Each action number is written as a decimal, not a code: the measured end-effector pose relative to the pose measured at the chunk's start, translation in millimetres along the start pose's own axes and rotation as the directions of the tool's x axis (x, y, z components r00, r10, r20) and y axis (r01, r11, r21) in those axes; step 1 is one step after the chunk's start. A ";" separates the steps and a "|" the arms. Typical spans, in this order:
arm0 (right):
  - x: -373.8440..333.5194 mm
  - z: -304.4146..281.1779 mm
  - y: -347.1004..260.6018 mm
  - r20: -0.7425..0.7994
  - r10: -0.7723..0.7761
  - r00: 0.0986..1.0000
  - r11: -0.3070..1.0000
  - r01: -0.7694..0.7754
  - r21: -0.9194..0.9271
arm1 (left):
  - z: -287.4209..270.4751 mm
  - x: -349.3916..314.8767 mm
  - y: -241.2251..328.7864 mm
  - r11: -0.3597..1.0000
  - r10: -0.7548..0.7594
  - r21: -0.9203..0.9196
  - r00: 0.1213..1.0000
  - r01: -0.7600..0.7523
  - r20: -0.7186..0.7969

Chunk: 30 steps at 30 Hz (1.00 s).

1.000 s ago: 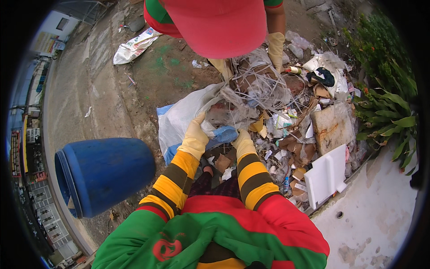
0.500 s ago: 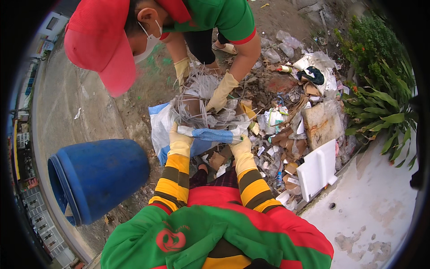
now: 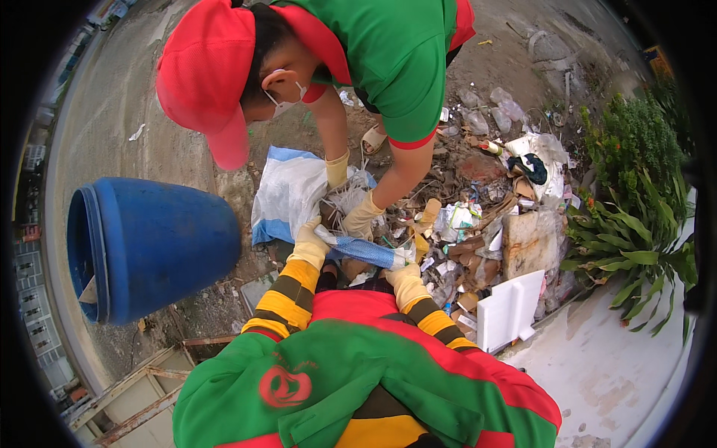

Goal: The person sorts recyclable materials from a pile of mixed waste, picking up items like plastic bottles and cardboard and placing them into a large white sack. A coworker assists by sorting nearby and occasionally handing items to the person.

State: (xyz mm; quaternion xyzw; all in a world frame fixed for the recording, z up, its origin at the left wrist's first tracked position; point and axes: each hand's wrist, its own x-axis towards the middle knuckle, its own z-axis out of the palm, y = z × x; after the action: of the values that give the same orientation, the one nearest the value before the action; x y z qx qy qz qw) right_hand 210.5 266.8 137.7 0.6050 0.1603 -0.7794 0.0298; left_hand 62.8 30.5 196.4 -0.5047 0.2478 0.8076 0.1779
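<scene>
A white woven sack (image 3: 285, 193) with blue bands lies between me and a bent-over co-worker. My left hand (image 3: 309, 243), in a cream rubber glove, is closed on its near rim. My right hand (image 3: 405, 279), gloved alike, grips the other end of that rolled blue rim, so the edge is stretched between my hands. At the sack's mouth is a tangle of whitish plastic strips (image 3: 343, 201). The co-worker's gloved hands (image 3: 361, 218) reach into this tangle. How much is inside the sack is hidden.
A blue plastic barrel (image 3: 160, 250) lies on its side at left. Mixed rubbish (image 3: 478, 239) spreads to the right, with a white foam slab (image 3: 510, 310) and a stained board (image 3: 525, 243). Leafy plants (image 3: 635, 246) grow beside a pale wall. A rusty metal frame (image 3: 142, 388) stands lower left.
The co-worker's hands have pushed the strips down, and less of the tangle shows. More of the sack's white side is visible at left. My hands still hold the rim.
</scene>
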 end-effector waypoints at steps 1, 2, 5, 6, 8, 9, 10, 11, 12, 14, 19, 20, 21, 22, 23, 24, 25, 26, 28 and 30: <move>-3.0 -6.7 -0.9 -0.027 0.102 0.994 0.953 -0.090 0.289 | -6.8 8.4 -3.1 0.999 0.001 0.034 1.000 -0.001 -0.018; -3.7 -8.1 -0.4 0.025 -0.088 0.996 0.995 0.089 -0.039 | -10.1 17.0 -6.4 0.999 -0.016 0.038 0.995 0.020 -0.097; -13.0 -8.5 -4.6 0.226 -0.361 0.905 0.658 0.419 -0.626 | -10.1 33.5 -10.0 0.996 0.051 0.075 0.999 -0.052 0.007; -18.0 -3.2 -8.4 0.368 -0.393 0.843 0.533 0.535 -0.656 | -8.0 35.1 -8.3 0.998 0.028 0.052 0.999 -0.030 0.033; -31.9 14.8 -23.4 0.445 -0.366 0.817 0.254 0.548 -0.797 | 1.9 36.6 -0.6 1.000 -0.004 -0.028 0.994 0.007 0.108; -38.6 30.0 -27.2 0.415 -0.384 0.825 0.448 0.560 -0.697 | 8.3 36.4 2.1 1.000 0.017 0.022 0.996 -0.019 0.083; -46.6 44.5 -29.5 0.449 -0.405 0.797 0.483 0.603 -0.635 | 14.2 35.9 7.0 0.999 0.030 0.038 0.994 -0.034 0.103; -57.0 54.3 -39.1 0.477 -0.416 0.774 0.226 0.597 -0.770 | 20.7 35.3 9.3 1.000 0.023 0.019 0.994 -0.025 0.104; -66.6 64.2 -48.0 0.514 -0.421 0.747 -0.042 0.550 -0.834 | 27.1 34.1 11.6 1.000 -0.014 -0.025 0.993 0.017 0.118; -78.6 82.8 -59.1 0.528 -0.426 0.735 -0.224 0.480 -0.848 | 36.4 28.0 17.4 0.998 0.051 -0.047 0.993 -0.046 0.106; -61.8 120.6 -75.9 0.414 -0.229 0.881 0.711 0.441 -0.547 | 63.7 2.0 35.8 0.996 0.046 -0.085 0.989 -0.034 0.138; -54.9 126.2 -80.5 0.311 -0.101 0.945 0.972 0.160 -0.171 | 70.1 -3.0 37.8 0.996 0.032 -0.091 0.989 -0.018 0.144; -49.5 131.0 -86.8 0.312 -0.125 0.942 0.955 0.199 -0.219 | 74.0 -8.2 39.1 0.994 0.055 -0.101 0.974 -0.034 0.220; -46.2 133.4 -90.7 0.346 -0.150 0.926 0.916 0.262 -0.303 | 79.2 -12.2 40.7 0.995 0.075 -0.086 0.974 -0.058 0.215; -44.9 136.2 -94.7 0.397 -0.175 0.901 0.864 0.334 -0.377 | 84.2 -14.5 44.6 0.994 0.090 -0.076 0.970 -0.074 0.227; -45.7 139.4 -97.2 0.422 -0.204 0.883 0.799 0.399 -0.449 | 87.5 -17.0 46.6 0.994 0.100 -0.057 0.969 -0.089 0.224; -49.7 143.9 -102.0 0.426 -0.160 0.890 0.879 0.324 -0.348 | 90.3 -19.0 48.2 0.992 0.121 -0.056 0.965 -0.111 0.231; -55.5 148.1 -103.3 0.525 -0.200 0.827 0.758 0.470 -0.452 | 91.6 -20.4 50.0 0.992 0.124 -0.054 0.965 -0.115 0.231; -71.3 160.9 -102.4 0.627 -0.273 0.730 0.414 0.677 -0.608 | 94.4 -21.2 53.7 0.989 0.145 -0.049 0.959 -0.137 0.244; -93.9 172.4 -100.3 0.734 -0.308 0.606 0.021 0.776 -0.631 | 97.2 -19.1 59.5 0.981 0.185 0.005 0.950 -0.192 0.252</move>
State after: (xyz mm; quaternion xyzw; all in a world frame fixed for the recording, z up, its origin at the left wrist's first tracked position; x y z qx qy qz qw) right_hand 50.5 298.6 285.9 0.1760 0.7927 -0.5760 0.0942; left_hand -31.7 37.7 262.5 -0.3700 0.2822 0.8744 0.1371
